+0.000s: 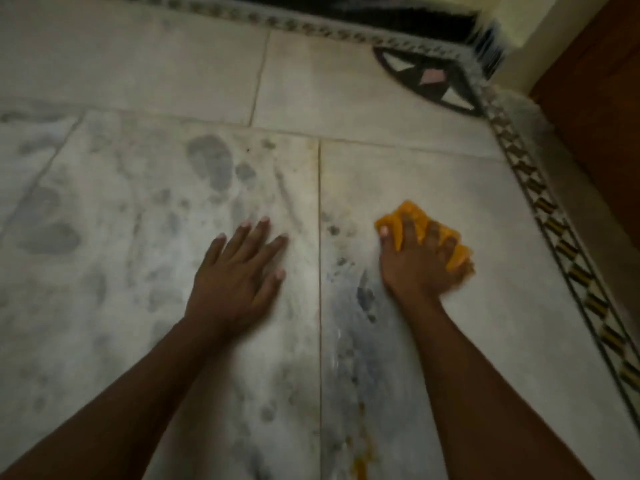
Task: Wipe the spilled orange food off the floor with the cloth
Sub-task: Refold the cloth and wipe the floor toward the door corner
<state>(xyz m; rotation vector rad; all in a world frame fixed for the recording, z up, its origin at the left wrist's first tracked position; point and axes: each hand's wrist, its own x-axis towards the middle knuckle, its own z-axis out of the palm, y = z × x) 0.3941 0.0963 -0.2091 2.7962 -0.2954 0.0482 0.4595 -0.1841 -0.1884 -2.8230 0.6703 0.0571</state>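
Orange food (360,459) streaks the marble floor (433,341) at the 6 o'clock edge of view, just right of a tile joint and between the person's forearms, with wet grey smears running up from it. Farther out, at 9 o'clock of centre, the left hand (239,275) lies flat on the floor, its fingers (258,230) spread wide and holding nothing. Across the joint at 3 o'clock, the right hand (420,261) presses an orange cloth (412,216) to the tile, fingers curled down over the bunched fabric. The cloth sits well beyond the spill, so the wiping looks unfinished; a good stroke would likely draw it back toward 6 o'clock under steady pressure, then fold the soiled face inward so the food lifts rather than spreads. Beyond, a patterned border (540,188) runs from 1 to 4 o'clock. No containers are in view.
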